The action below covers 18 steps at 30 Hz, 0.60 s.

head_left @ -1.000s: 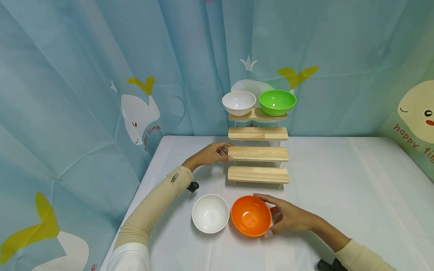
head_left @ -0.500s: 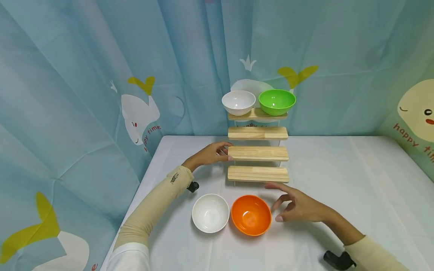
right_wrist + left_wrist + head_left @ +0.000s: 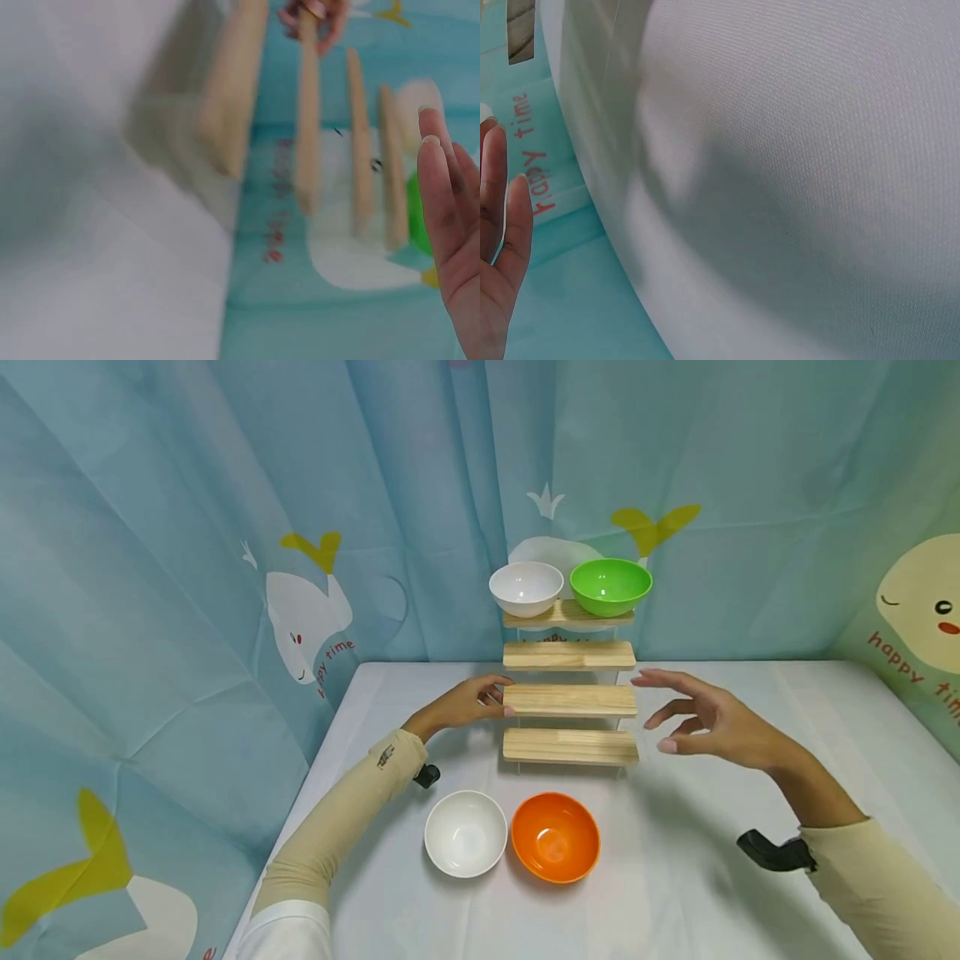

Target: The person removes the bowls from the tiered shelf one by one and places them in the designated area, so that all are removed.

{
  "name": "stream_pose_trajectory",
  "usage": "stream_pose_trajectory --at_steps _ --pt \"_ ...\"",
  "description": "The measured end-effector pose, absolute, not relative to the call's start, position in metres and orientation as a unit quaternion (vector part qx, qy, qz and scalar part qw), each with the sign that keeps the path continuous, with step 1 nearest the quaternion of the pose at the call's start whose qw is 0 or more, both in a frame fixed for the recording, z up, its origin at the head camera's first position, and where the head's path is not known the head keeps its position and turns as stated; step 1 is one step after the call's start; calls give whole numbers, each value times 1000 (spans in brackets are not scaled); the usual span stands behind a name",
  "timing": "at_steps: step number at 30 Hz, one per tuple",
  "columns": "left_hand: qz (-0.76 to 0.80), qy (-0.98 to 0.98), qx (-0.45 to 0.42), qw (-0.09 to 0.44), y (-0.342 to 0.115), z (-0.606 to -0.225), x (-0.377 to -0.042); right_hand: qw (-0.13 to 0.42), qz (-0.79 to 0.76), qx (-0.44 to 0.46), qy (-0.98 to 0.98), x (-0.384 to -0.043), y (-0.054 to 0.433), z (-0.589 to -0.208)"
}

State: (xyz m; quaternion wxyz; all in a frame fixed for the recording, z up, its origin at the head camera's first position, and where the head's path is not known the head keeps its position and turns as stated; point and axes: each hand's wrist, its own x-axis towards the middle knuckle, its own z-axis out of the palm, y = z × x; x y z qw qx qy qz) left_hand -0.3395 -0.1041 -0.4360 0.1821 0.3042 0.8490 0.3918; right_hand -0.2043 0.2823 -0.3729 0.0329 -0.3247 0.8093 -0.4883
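While your right wrist view catches only a sliver of the green bowl [image 3: 416,217], which the head view shows whole, it also reveals your left hand [image 3: 468,700] pinching the end of the second-lowest board [image 3: 570,700]. Your left wrist view shows mostly woven white cloth [image 3: 817,150]. Your right hand [image 3: 708,718] is spread and raised, near the right end of the rack [image 3: 570,747]. Between your hands, that rack has four flat boards of pale, grained wood. Four glossy, round bowls surround it: one white bowl [image 3: 527,589] and the green one beyond your hands, on the top board; another white bowl [image 3: 466,833] and an orange bowl [image 3: 555,838] nearer you than either hand, on the cloth.
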Motion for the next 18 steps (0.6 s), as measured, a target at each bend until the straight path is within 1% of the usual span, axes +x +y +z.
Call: stream_pose_trajectory --at_steps 5,12,15,18 --pt "392 850 301 183 -104 -438 -339 -13 -500 -295 814 -225 292 -346" --pt "394 849 302 179 -105 -439 -339 -80 -506 -220 830 -256 297 -319" --pt "392 851 301 179 -104 -439 -339 -96 -493 -189 844 -270 300 -311" --pt "392 851 300 179 -103 -439 -339 -98 -465 -155 866 -282 303 -303"
